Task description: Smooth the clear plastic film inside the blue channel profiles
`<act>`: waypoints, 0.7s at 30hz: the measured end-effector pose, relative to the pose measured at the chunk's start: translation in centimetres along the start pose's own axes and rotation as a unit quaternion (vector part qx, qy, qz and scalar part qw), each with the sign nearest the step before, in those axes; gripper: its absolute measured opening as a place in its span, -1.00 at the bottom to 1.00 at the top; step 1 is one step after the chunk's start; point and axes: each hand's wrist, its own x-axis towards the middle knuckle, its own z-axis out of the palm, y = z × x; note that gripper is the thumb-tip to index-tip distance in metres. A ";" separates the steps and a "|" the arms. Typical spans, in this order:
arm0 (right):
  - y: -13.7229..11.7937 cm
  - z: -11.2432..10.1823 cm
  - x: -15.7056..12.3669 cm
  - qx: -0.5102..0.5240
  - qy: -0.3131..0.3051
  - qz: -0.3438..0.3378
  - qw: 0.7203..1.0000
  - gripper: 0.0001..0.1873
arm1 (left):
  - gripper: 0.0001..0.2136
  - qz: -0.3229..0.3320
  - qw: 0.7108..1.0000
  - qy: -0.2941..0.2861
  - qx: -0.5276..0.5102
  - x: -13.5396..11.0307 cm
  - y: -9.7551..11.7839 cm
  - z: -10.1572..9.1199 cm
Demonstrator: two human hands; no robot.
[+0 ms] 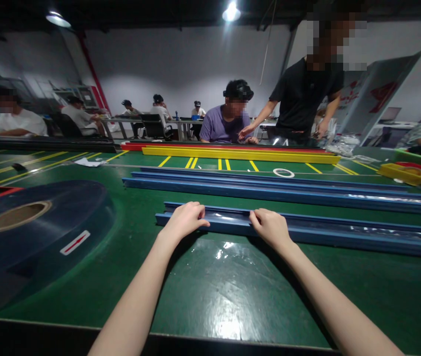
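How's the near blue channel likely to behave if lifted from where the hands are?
The near blue channel is probably fairly stiff lengthwise, given its straight raised walls. Its right side may dip, since the left hand and right hand sit towards its left end. Glossy glints inside hint at slipperiness.

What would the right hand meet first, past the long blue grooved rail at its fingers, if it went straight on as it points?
Probably the next long blue grooved rail, behind the near rail: the right hand points forward-left. Its height is unclear.
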 end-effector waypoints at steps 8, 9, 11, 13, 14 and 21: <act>0.1 -0.2 0.7 -0.044 -0.034 0.014 0.998 -0.50 | -0.80 0.009 0.999 -0.009 -0.029 -0.1 -0.3 0.0; 0.1 -0.3 0.7 -0.048 -0.038 0.013 0.998 -0.50 | -0.80 0.010 0.999 -0.008 -0.032 -0.1 -0.3 0.1; 0.0 -0.3 0.8 -0.054 -0.043 0.012 0.998 -0.50 | -0.79 0.014 0.999 -0.005 -0.038 -0.1 -0.5 0.2; 0.1 -0.4 0.8 -0.059 -0.046 0.010 0.997 -0.50 | -0.79 0.019 0.999 -0.004 -0.045 0.0 -0.6 0.3; 0.2 -0.5 0.7 -0.060 -0.049 0.010 0.997 -0.49 | -0.79 0.023 0.999 -0.005 -0.049 0.0 -0.6 0.4; 1.5 -1.3 0.1 -0.070 -0.075 0.028 0.994 -0.46 | -0.78 0.068 0.995 -0.010 -0.077 0.0 0.7 0.7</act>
